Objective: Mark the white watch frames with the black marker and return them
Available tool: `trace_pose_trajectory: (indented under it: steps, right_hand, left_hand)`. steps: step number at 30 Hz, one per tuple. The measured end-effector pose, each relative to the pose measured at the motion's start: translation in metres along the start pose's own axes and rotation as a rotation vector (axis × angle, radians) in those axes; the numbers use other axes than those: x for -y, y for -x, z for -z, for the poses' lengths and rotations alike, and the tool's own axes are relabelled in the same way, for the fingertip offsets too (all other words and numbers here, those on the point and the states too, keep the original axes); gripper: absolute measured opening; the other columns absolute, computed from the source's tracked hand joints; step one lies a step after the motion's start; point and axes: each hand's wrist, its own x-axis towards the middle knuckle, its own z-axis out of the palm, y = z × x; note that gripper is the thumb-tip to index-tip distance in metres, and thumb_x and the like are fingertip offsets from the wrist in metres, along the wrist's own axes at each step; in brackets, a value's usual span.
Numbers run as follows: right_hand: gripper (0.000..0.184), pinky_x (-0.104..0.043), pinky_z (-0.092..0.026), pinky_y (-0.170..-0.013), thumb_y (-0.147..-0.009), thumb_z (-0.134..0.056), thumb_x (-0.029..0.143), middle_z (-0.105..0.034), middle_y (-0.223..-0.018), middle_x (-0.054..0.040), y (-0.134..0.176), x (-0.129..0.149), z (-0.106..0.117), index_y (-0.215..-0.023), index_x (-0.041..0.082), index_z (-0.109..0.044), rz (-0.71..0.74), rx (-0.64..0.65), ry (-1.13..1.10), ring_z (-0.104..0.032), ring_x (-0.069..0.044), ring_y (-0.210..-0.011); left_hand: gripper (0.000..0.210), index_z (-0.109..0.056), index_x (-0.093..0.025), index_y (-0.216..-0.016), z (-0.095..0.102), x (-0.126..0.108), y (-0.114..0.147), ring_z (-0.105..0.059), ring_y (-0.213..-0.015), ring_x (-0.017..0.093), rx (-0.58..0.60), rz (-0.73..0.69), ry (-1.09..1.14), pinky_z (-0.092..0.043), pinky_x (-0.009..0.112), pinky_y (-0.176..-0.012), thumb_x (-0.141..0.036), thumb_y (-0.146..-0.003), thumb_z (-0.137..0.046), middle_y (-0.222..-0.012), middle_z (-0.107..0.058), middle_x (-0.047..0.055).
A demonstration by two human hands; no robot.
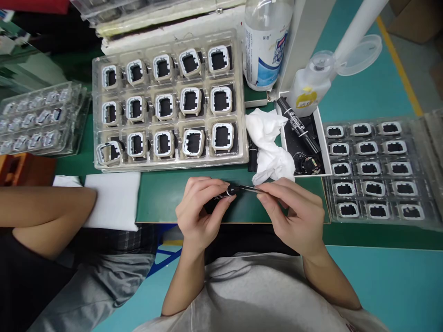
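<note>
Marker and strip held over the worktop's front edge

Head view: the left hand (pixel 200 212) grips a black marker (pixel 223 194); the right hand (pixel 294 210) pinches a thin strip (pixel 252 188) at the marker's tip, contact unclear. Both are above the green worktop (pixel 159 198). Just beyond the right hand, crumpled tissue (pixel 272 152) crowds the white box (pixel 326 150), which holds another marker (pixel 299 124). Behind stand a big bottle (pixel 265 60) and a small one (pixel 308 90). Trays of frames flank the hands. At left, a co-worker's arm (pixel 44 210) overlaps a white cloth (pixel 112 203).
</note>
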Motion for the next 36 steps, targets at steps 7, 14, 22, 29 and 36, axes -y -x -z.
trace_pose_trajectory:
  steps: [7, 14, 22, 29, 36]
  right_hand:
    - [0.023, -0.033, -0.073, -0.076, -0.119, -0.084, 0.009, -0.094, -0.104, -0.004, 0.0009, -0.0003, -0.0007, -0.131, 0.026, -0.093, -0.001, -0.009, -0.032, -0.084, -0.018, -0.082]
    - [0.023, -0.034, -0.074, -0.074, -0.12, -0.083, 0.012, -0.094, -0.104, -0.004, 0.0002, -0.0003, -0.0003, -0.132, 0.028, -0.094, -0.007, -0.004, -0.019, -0.082, -0.019, -0.078]
    - [0.02, -0.033, -0.074, -0.075, -0.12, -0.082, 0.011, -0.091, -0.097, -0.0024, -0.001, 0.0007, 0.0006, -0.124, 0.027, -0.093, -0.001, 0.004, -0.007, -0.082, -0.019, -0.077]
    - [0.025, -0.034, -0.074, -0.074, -0.12, -0.083, 0.012, -0.095, -0.109, -0.0053, 0.0002, 0.0007, 0.0004, -0.136, 0.028, -0.094, -0.01, 0.013, -0.03, -0.083, -0.019, -0.079]
    - [0.019, -0.032, -0.073, -0.079, -0.12, -0.083, 0.008, -0.092, -0.101, -0.0029, -0.0002, -0.0003, 0.001, -0.124, 0.025, -0.09, 0.007, 0.017, -0.032, -0.084, -0.018, -0.083]
  left_hand:
    - [0.021, -0.087, -0.028, -0.136, 0.0001, 0.0003, -0.0005, -0.087, -0.103, 0.026, 0.002, -0.01, 0.016, -0.071, 0.045, -0.092, -0.018, -0.118, -0.093, -0.115, -0.095, 0.005]
    - [0.015, -0.088, -0.028, -0.139, 0.0037, -0.0011, 0.0009, -0.087, -0.104, 0.028, 0.043, 0.004, -0.021, -0.071, 0.047, -0.091, -0.025, -0.124, -0.087, -0.117, -0.096, 0.007]
    - [0.021, -0.088, -0.028, -0.145, 0.0039, -0.0019, 0.0003, -0.085, -0.104, 0.028, 0.064, -0.005, 0.001, -0.07, 0.045, -0.091, -0.022, -0.124, -0.084, -0.119, -0.097, 0.008]
    - [0.025, -0.088, -0.027, -0.149, 0.0049, -0.0018, 0.0013, -0.084, -0.108, 0.028, 0.081, 0.0, 0.019, -0.068, 0.047, -0.095, -0.022, -0.127, -0.078, -0.125, -0.097, 0.01]
    - [0.025, -0.088, -0.025, -0.15, 0.0067, -0.0031, -0.0004, -0.083, -0.107, 0.028, 0.105, -0.01, 0.02, -0.068, 0.045, -0.094, -0.022, -0.128, -0.076, -0.125, -0.098, 0.01]
